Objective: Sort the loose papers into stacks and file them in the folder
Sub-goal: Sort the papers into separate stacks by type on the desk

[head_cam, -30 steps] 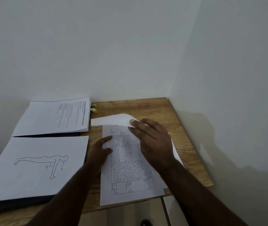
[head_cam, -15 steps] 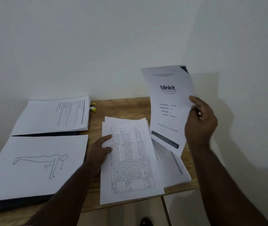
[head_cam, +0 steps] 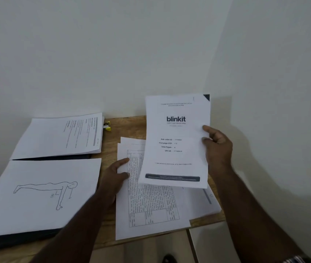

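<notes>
My right hand (head_cam: 217, 147) pinches the right edge of a white sheet printed "blinkit" (head_cam: 175, 145) and holds it upright above the desk. Under it lies a loose pile of papers (head_cam: 150, 204), topped by a sheet with a printed table. My left hand (head_cam: 115, 172) holds that pile's left edge, thumb on top. On the left a dark open folder (head_cam: 18, 241) carries two stacks: a text stack (head_cam: 59, 137) at the back and a stack with a push-up line drawing (head_cam: 37, 194) in front.
The wooden desk (head_cam: 128, 126) sits in a corner, with white walls close behind and to the right. A small yellow and black object (head_cam: 107, 126) lies beside the text stack. The loose pile overhangs the desk's front edge.
My right hand lifted the "blinkit" sheet off the loose pile, raised it upright, then brought it left and lower over the pile. My left hand stayed at the pile's left edge.
</notes>
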